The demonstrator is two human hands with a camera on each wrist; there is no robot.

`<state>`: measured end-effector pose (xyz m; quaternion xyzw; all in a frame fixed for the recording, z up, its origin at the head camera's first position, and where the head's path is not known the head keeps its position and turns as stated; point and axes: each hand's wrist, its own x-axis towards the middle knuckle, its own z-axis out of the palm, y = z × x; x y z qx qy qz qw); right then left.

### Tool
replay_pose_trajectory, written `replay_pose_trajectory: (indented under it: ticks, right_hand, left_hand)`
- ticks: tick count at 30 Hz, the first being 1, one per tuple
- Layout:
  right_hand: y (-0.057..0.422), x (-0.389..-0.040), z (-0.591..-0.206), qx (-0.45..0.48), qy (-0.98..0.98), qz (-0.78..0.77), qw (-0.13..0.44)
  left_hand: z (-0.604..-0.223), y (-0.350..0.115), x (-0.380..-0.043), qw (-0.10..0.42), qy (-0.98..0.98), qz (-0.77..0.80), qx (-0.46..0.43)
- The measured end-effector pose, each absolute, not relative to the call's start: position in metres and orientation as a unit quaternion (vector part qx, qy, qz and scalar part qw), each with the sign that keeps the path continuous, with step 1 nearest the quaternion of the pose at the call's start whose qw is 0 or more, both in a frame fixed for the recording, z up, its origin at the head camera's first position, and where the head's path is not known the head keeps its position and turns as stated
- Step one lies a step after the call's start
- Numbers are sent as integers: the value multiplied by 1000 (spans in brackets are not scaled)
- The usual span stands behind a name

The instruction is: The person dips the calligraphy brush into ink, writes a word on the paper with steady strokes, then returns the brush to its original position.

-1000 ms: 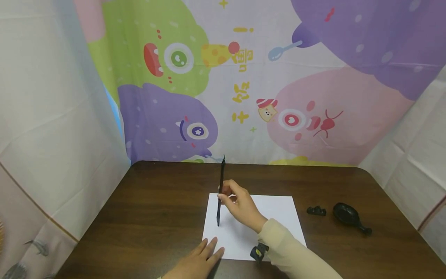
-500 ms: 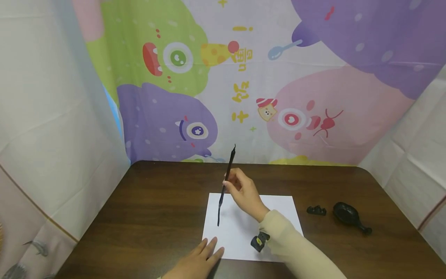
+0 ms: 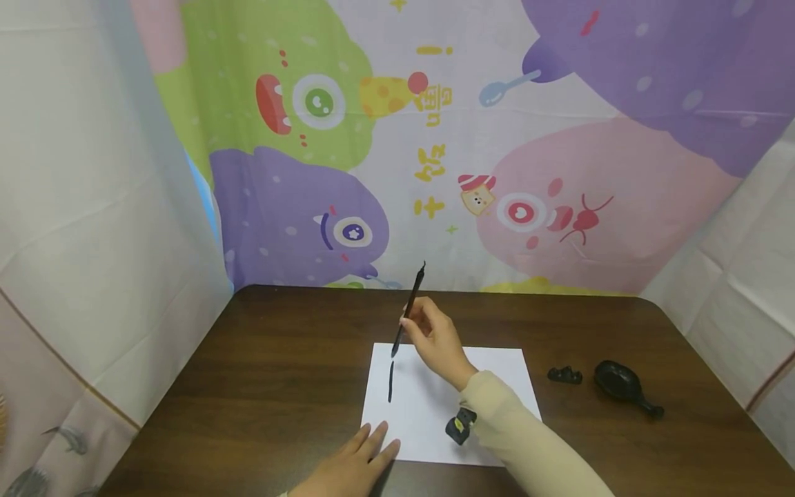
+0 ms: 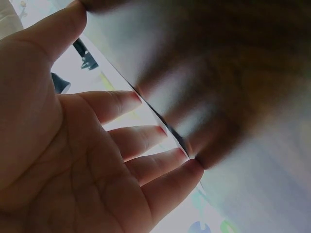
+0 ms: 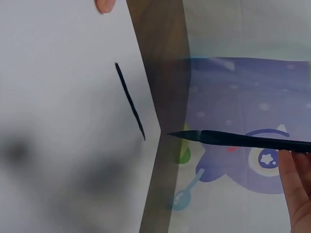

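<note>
My right hand (image 3: 437, 343) pinches a dark writing brush (image 3: 408, 309) by its handle, tilted with the top leaning right. In the right wrist view the pointed tip of the brush (image 5: 187, 135) is lifted off the white paper (image 5: 63, 58). One black stroke (image 3: 390, 382) runs up the left part of the sheet (image 3: 435, 414), just below the tip. My left hand (image 3: 350, 466) rests with fingers spread on the paper's lower left corner. The left wrist view shows its palm (image 4: 82, 155) and extended fingers against the surface.
A small black brush rest (image 3: 564, 375) and a black ink dish with a handle (image 3: 617, 381) sit right of the paper on the brown table (image 3: 267, 373). A printed cartoon curtain (image 3: 428, 248) hangs behind, with white cloth at both sides. The right wrist wears a black strap device (image 3: 460, 426).
The right hand has moved up the sheet and slightly right with the brush, which now tilts rightward and is lifted. A black vertical stroke has appeared. The left hand has stayed put.
</note>
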<state>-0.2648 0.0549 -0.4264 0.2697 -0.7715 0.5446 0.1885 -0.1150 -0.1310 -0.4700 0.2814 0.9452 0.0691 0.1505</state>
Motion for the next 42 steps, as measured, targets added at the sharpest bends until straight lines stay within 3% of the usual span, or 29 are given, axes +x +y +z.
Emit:
replay_pose_trajectory:
  ticks: [18,42]
  right_hand:
    - [58,-265,-442,276,-792,513,181]
    - [63,-256,-447,265,-812,494,162]
  left_hand:
    - [-469,-130,-116,171,945,77,266]
    - [-468,-131,-115,159,944,75,278]
